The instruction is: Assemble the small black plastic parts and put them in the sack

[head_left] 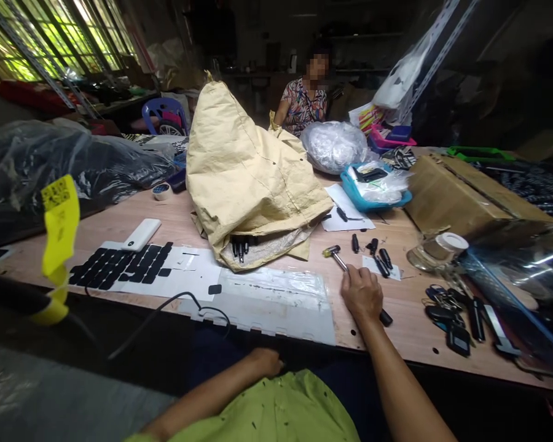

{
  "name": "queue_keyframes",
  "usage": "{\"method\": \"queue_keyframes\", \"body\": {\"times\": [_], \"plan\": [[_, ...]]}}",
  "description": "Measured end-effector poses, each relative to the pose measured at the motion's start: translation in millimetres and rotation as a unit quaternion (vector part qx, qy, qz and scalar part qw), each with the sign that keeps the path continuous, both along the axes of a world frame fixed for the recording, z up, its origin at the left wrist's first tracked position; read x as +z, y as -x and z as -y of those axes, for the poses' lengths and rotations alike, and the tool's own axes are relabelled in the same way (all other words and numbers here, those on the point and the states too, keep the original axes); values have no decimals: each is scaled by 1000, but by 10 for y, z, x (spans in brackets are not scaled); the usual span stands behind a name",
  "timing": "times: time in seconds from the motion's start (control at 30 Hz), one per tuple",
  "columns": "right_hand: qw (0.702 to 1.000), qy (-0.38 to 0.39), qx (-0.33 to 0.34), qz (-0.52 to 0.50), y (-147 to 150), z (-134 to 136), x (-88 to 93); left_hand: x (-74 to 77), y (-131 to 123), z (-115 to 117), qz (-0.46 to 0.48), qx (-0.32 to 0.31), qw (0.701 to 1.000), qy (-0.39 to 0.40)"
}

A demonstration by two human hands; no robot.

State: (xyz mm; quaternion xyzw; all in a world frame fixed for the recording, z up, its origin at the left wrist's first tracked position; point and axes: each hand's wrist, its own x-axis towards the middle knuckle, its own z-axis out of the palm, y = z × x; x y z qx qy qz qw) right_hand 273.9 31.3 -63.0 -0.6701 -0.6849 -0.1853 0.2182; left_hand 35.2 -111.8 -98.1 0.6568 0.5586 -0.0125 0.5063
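Observation:
My right hand (362,293) rests on the wooden table (410,307), closed around the black handle of a small hammer (335,253) whose yellow head points up and left. Just beyond it lie a few small black parts (378,253) on a scrap of paper. My left hand (266,361) is below the table edge near my lap, and its fingers are hidden. A white sheet (258,298) with rows of black square pads (120,265) lies in front of me.
A big tan paper sack (249,178) stands mid-table. A white power bank (141,234), a black cable, a blue tray (373,196), a cardboard box (451,196) and black key fobs (451,316) lie around. Another person sits at the far side.

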Motion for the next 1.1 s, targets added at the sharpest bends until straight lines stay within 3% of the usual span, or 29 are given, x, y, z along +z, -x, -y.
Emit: {"method": "queue_keyframes", "body": {"times": [0.1,0.17,0.2,0.27,0.33,0.43,0.53,0.63,0.77,0.83,1.0,1.1], "plan": [[1000,-7,1,8,4,8,1,439,-19,-22,21,-75,997,-1],[1000,-9,-1,9,11,14,7,772,-11,-230,118,-57,991,20],[1000,-8,-1,8,13,16,9,920,8,-395,140,-9,990,3],[1000,-3,0,0,15,15,14,1138,79,-810,80,147,979,-119],[1000,5,4,-8,16,11,17,1239,191,-1248,-43,289,926,-240],[1000,14,7,-11,28,6,23,1234,367,-1752,-171,386,854,-304],[1000,20,-1,-4,56,5,37,1184,471,-1991,-212,411,833,-303],[999,31,-10,-6,87,7,55,1187,509,-2024,-224,406,837,-290],[999,45,-18,-8,109,5,67,1234,502,-1812,-230,392,850,-267],[999,49,-22,-6,111,4,66,1232,477,-1619,-209,353,866,-286],[998,54,-23,-4,93,4,59,1106,374,-1216,-90,118,938,-313],[998,63,-20,-8,90,8,61,977,334,-1176,-68,59,943,-320]]}}
